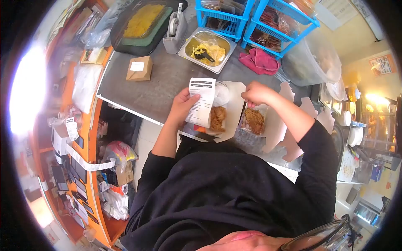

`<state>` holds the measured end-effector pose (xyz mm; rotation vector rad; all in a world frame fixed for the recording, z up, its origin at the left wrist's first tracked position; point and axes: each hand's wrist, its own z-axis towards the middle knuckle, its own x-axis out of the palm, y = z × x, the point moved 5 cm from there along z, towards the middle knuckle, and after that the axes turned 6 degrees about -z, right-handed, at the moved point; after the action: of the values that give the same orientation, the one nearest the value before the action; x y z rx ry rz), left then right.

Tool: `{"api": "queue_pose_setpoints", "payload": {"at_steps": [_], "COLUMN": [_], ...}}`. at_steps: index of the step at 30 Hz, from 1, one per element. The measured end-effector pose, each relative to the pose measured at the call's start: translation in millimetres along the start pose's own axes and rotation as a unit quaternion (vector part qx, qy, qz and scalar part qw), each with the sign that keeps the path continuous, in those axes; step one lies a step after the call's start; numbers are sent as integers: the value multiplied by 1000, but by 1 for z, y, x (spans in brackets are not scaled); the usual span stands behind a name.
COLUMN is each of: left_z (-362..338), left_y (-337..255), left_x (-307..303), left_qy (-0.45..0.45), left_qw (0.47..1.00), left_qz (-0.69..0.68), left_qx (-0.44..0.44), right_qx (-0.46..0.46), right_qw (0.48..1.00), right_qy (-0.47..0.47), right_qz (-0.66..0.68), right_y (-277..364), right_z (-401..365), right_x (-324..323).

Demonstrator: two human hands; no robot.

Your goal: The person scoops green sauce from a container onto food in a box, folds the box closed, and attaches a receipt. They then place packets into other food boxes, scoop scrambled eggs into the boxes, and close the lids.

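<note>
A printed paper receipt (201,104) is pinched in my left hand (183,105), thumb on its front. The receipt partly covers an open cardboard box (234,106) with a piece of fried chicken (217,119) and a white wrapped bundle (220,94) in it. My right hand (257,93) is closed, fingers curled down, just above a second open box (274,131). Breaded chicken (253,121) sits in that second box. Whatever the right fingers may hold is hidden.
A small closed brown box (139,69) with a white label stands on the dark counter (113,83). Behind are a metal pan (224,62) with yellow food and a black scoop (204,55), a tape dispenser (175,37), blue racks (274,35), and a pink cloth (259,62).
</note>
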<state>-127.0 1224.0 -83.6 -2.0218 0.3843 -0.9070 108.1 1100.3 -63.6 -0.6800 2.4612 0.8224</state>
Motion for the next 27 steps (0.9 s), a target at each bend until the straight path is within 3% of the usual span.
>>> {"api": "queue_pose_setpoints", "payload": {"at_steps": [3, 6, 7, 8, 10, 12, 14, 16, 17, 20, 23, 27], "left_z": [10, 13, 12, 18, 0, -11, -11, -19, -24, -33, -39, -44], "left_y": [3, 2, -2, 1, -34, -61, -66, -72, -75, -82, -85, -85], "left_x": [-19, -30, -28, -36, -19, -12, -27, -39, -41, -41, -42, -47], "left_qy": [-29, -125, -128, -137, -113, -89, -109, -127, -129, -133, -141, -150], "left_qw": [999, 990, 989, 986, 986, 982, 960, 977, 977, 975, 971, 971], "left_qz": [-10, 52, 36, 39, 35, 10, -2, 20, 16, 2, 5, 12], "left_qx": [7, 44, 59, 81, 117, 168, 258, 167, 171, 180, 192, 186], "right_qx": [8, -14, -54, -95, -175, -162, -129, -90, -70, 71, 23, 38], "right_qw": [1000, 1000, 998, 985, 912, 797, 687, 628, 595, 779, 703, 680], "right_qy": [-2, 19, -24, -143, -368, -579, -705, -735, -745, -574, -663, -684], "right_qz": [23, 2, -30, -33, -42, -57, -122, -238, -294, -243, -256, -260], "right_y": [33, 45, 55, 60, 64, 59, 44, 18, 11, -3, -7, 1], "right_z": [-39, -56, -69, -79, -106, -134, -151, -138, -134, -116, -108, -113], "right_x": [-24, -33, -45, -72, -126, -186, -241, -281, -291, -309, -305, -299]}}
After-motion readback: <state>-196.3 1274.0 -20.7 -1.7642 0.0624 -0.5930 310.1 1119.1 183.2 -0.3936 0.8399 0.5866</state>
